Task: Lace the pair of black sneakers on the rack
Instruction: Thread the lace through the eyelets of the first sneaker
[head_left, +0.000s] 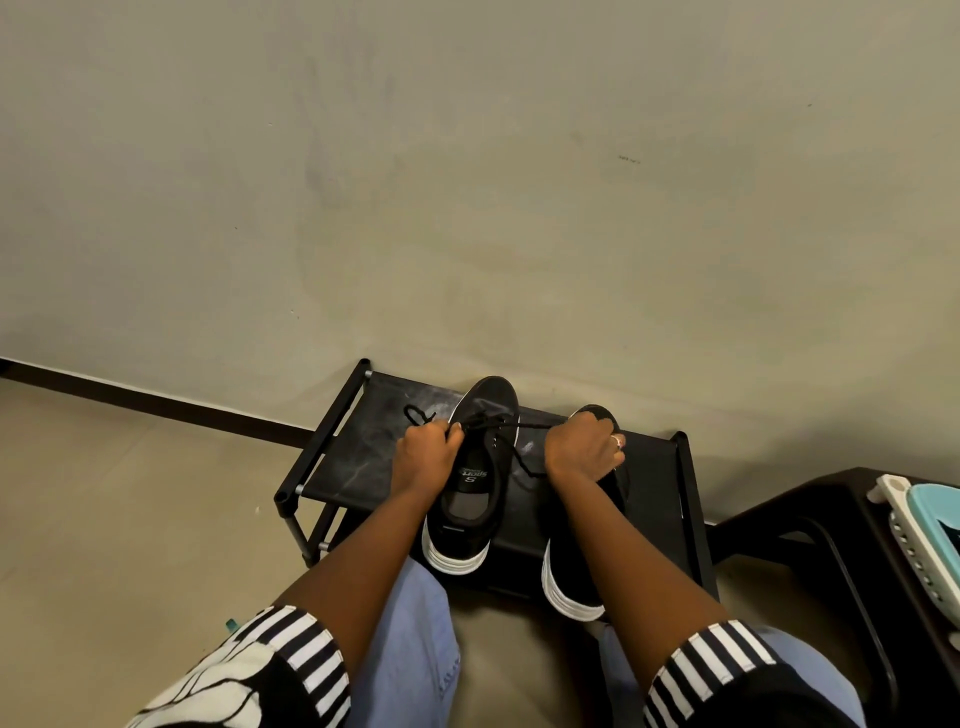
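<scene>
Two black sneakers are sitting side by side on a low black rack (670, 499) against the wall.

Both sneakers are showing white striped soles, heels toward the person; the left sneaker (470, 483) is showing a printed insole, and its black lace (511, 425) is stretching taut across the eyelets. The left hand (427, 451) is pinching one lace end just left of that shoe, a loose loop trailing beyond it. The right hand (584, 448) is gripping the other end, hovering over the right sneaker (571, 587) and hiding most of it.
</scene>
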